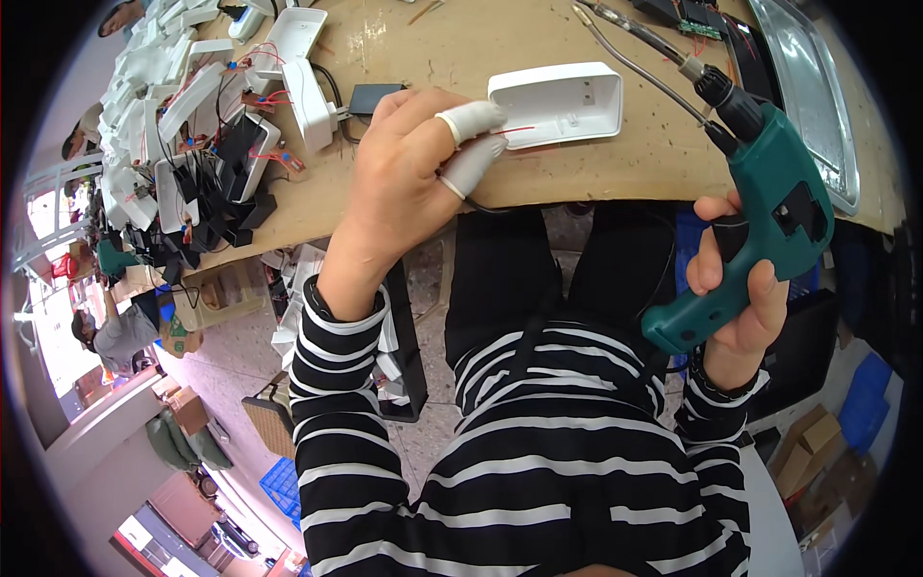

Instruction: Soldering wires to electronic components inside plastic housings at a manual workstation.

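My left hand (418, 159), with pale finger cots on thumb and forefinger, is closed in a pinch at the left end of an open white plastic housing (601, 104). A thin red wire (520, 129) comes out from between those fingertips and reaches into the housing. Exactly what else the fingers grip is hidden. Below the thumb a black cable (490, 209) shows at the table edge. My right hand (735, 279) is wrapped round the handle of a green soldering gun (774, 183), its metal tip and thin curved feed tube pointing up and left above the table.
Left of my hand, white housings (310, 106) with wires and black parts (231, 159) form a large pile. A flat black box (375, 98) lies behind my left hand. A metal tray (817, 106) and a green circuit board (700, 31) are at the right. Other people are at far left.
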Tool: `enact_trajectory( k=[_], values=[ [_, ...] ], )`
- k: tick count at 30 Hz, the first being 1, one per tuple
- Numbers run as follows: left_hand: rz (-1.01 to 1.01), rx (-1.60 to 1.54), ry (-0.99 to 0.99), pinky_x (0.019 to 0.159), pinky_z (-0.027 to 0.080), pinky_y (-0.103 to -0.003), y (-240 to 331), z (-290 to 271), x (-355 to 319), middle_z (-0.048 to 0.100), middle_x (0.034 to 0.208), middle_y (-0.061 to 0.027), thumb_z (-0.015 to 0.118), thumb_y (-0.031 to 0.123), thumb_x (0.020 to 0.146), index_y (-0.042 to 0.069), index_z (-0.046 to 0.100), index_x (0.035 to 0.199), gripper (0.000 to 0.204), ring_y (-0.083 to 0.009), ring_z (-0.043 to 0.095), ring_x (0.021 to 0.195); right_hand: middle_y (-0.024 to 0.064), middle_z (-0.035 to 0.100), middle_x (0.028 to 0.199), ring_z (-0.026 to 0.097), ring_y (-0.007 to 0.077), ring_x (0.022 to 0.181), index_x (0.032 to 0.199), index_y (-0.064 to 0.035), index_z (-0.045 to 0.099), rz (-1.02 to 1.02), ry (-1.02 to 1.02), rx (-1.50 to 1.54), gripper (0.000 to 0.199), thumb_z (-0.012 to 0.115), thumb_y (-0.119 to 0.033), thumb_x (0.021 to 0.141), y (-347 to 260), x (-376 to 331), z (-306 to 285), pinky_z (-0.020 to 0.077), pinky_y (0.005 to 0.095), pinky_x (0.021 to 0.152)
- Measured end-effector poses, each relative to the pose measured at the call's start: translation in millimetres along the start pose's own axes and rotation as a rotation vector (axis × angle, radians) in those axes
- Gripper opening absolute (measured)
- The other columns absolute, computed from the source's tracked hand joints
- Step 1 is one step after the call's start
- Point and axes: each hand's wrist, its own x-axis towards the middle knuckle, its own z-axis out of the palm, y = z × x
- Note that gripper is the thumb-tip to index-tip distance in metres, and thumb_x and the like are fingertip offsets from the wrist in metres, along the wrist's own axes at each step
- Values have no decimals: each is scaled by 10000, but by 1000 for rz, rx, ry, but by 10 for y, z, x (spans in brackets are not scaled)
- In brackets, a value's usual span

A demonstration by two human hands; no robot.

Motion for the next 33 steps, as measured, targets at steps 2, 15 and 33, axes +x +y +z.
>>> enact_trajectory(
  k=[2, 15, 33],
  values=[
    [118, 46, -8, 643, 426, -299, 8, 32, -1, 591, 802, -70, 657, 44, 678, 47, 607, 886, 213, -217, 555, 696, 256, 451, 1149, 517, 126, 681, 1246, 80, 268, 12, 4, -8, 675, 614, -271, 784, -8, 4, 28, 444, 223, 538],
    [-12, -195, 27, 572, 399, -226, 250, 307, -65, 546, 814, -83, 573, -29, 751, 14, 583, 912, 167, -142, 513, 678, 249, 510, 1075, 583, 168, 731, 1190, 66, 381, -324, 187, -557, 576, 591, 30, 655, 195, 87, 400, 495, 252, 630],
    [151, 468, -339, 680, 354, -323, 410, 432, -48, 536, 824, -49, 541, 48, 684, 37, 584, 872, 193, -182, 544, 719, 243, 544, 1017, 599, 169, 694, 1167, 53, 411, -246, 226, -515, 533, 615, 1, 677, 200, -33, 320, 512, 261, 580]
  ],
)
